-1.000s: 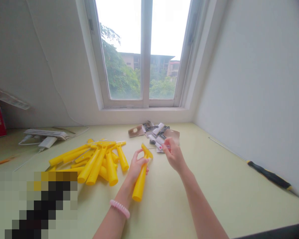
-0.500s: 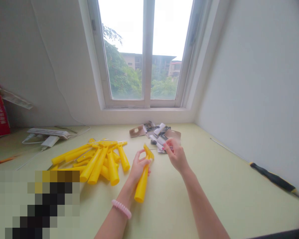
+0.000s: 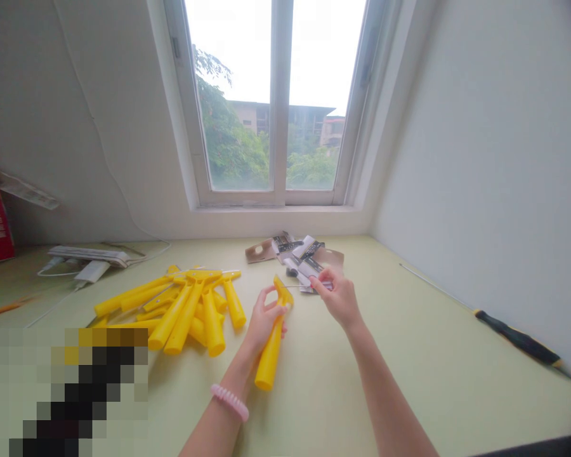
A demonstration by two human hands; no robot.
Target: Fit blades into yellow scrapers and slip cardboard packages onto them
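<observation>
Your left hand (image 3: 264, 317) is closed around the top of a yellow plastic scraper (image 3: 269, 355). Its long handle points back toward you, and its wide head pokes up past your fingers. Your right hand (image 3: 337, 298) is pinched shut, with the fingertips (image 3: 314, 282) on a thin shiny strip (image 3: 299, 285) that runs across toward the scraper's head. (It is too thin to tell just what it is.)

Just to the left of your hands is a big heap of yellow scrapers (image 3: 181, 311), lying across each other on a pale green desk (image 3: 361, 393). Behind your hands is a small pile of brown and black-and-white card packets (image 3: 295, 252). They look opened, so that much seems done. Only one scraper is in your hands, and many lie in the heap, so most of them look left to do. You can't count them all, because a blurry patch covers the bottom left corner. A black and yellow screwdriver (image 3: 518, 339) lies well off to your right.
</observation>
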